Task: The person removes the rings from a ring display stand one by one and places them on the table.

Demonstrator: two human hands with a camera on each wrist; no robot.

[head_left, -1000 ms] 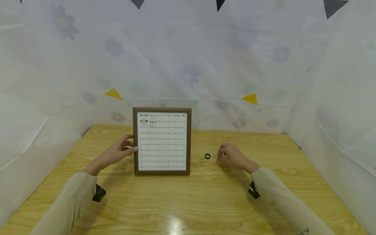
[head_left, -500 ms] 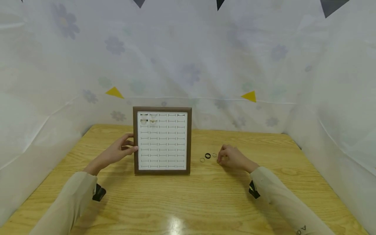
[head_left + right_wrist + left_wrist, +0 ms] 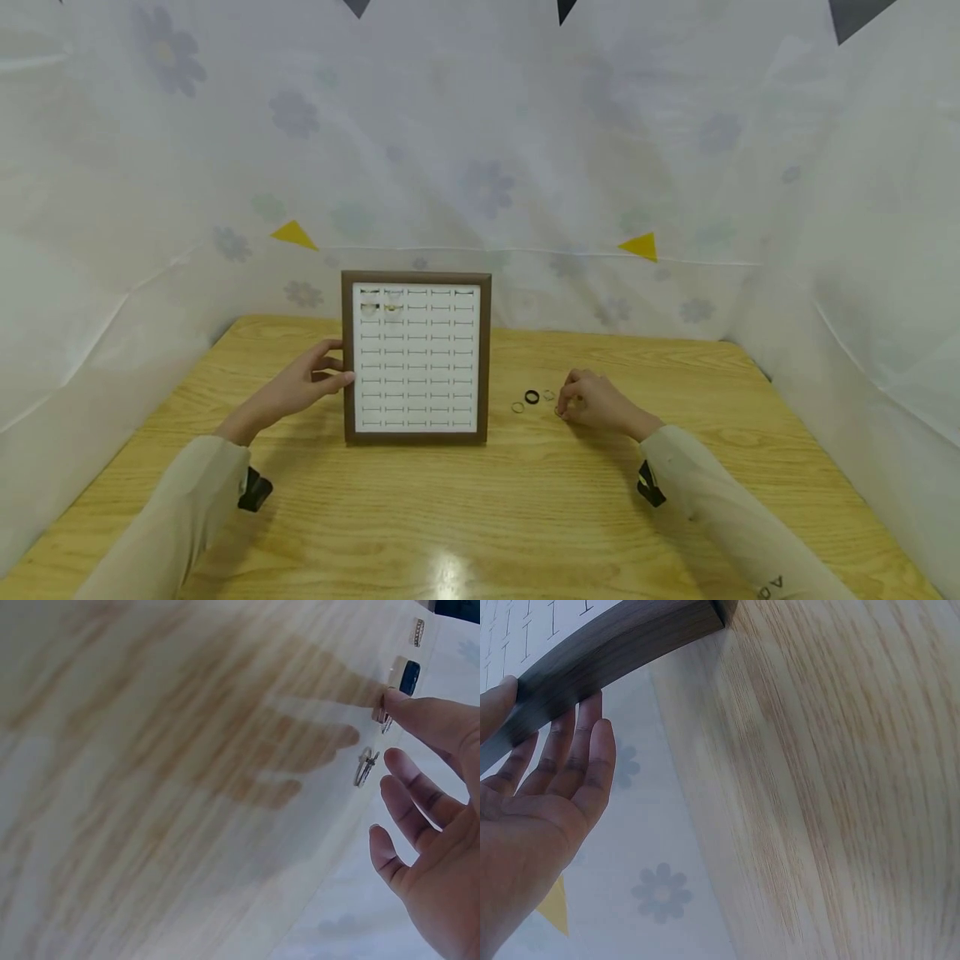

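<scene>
From the head view, little has shifted over the last second. The left hand (image 3: 303, 387) stays where it was, thumb on the front of the ring display board (image 3: 416, 357) and fingers behind its brown frame, steadying it upright on the worktop (image 3: 480, 517). The right hand (image 3: 596, 402) has sunk a touch lower and closer to the loose rings just off its fingertips: a black ring (image 3: 532, 397), a thin ring (image 3: 517, 407) beyond it towards the board, and a small pale ring (image 3: 549, 395) right beside the fingers. Its fingers look bunched over something on the wood, though from here I cannot tell whether anything is pinched. I take that as a pick-up just beginning, not a lift.

The left wrist view shows the left hand (image 3: 547, 787) relaxed and fairly straight, thumb over the frame's front edge, the other fingers lying along its back. It braces the ring display board (image 3: 615, 645) rather than clutching it.

The right wrist view shows the right hand (image 3: 427, 825) spread, its forefinger tip pressing down on a silver ring (image 3: 382, 716) flat on the worktop. Another silver ring (image 3: 366, 766) lies just under the next finger, the black ring (image 3: 409, 676) a little past the fingertip, and a banded ring (image 3: 417, 632) farther on. Nothing is lifted yet.
</scene>
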